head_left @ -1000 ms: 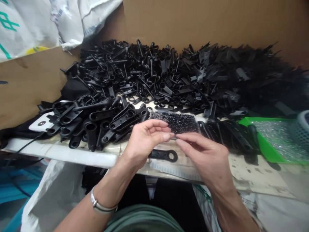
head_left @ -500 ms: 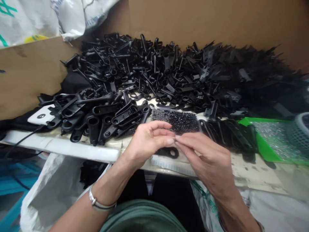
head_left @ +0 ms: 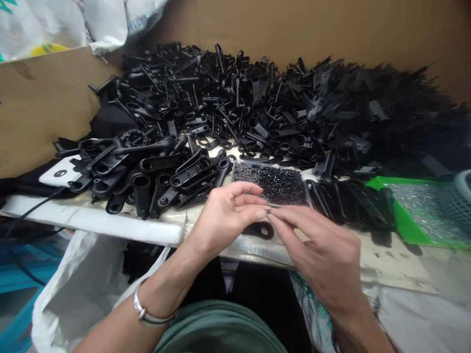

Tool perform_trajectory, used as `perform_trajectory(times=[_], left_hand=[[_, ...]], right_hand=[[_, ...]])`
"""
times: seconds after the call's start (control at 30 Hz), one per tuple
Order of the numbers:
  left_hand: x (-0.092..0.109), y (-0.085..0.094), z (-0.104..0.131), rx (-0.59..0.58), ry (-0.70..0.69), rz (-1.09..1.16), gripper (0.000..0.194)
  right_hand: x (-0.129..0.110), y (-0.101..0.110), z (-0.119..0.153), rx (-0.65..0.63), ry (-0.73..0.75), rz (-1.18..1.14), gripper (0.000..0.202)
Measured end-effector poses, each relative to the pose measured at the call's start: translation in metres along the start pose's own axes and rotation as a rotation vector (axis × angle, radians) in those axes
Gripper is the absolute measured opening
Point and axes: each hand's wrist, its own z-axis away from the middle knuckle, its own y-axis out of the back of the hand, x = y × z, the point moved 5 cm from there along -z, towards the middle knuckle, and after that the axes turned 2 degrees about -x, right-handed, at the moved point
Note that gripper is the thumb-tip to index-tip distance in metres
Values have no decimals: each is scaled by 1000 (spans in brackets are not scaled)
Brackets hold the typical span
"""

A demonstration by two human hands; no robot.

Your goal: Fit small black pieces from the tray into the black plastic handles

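My left hand and my right hand meet fingertip to fingertip above the table's front edge. A tiny dark part shows between the tips, pinched by my right thumb and forefinger; its kind is too small to make out. My left thumb presses towards its fingers, and whatever it grips is hidden. Just behind the hands lies a clear shallow box full of small black pieces. Beneath the fingertips rests a flat black plastic part with a hole at its end, partly covered by my hands.
Black plastic arm-shaped parts lie at the left, with a large heap of black parts behind. At the right stands a green tray of small clear or shiny pieces, with a grey basket by it. A white device sits far left.
The view has shifted slightly. Both hands stay joined at the fingertips, and the tiny dark part between them now shows more clearly.
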Motion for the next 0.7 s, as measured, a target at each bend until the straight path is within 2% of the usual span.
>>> perform_trajectory(times=[0.23,0.57,0.7], left_hand=[[1,-4,6,69,-109,-188,26],[1,-9,10,10,-217,-375,24],[-3,-10,7,-10,-222,-359,25]], right_hand=[[0,-5,-2,0,-39,12,13],[1,-7,-5,16,-12,72,11],[2,-8,-6,29,4,118,12]])
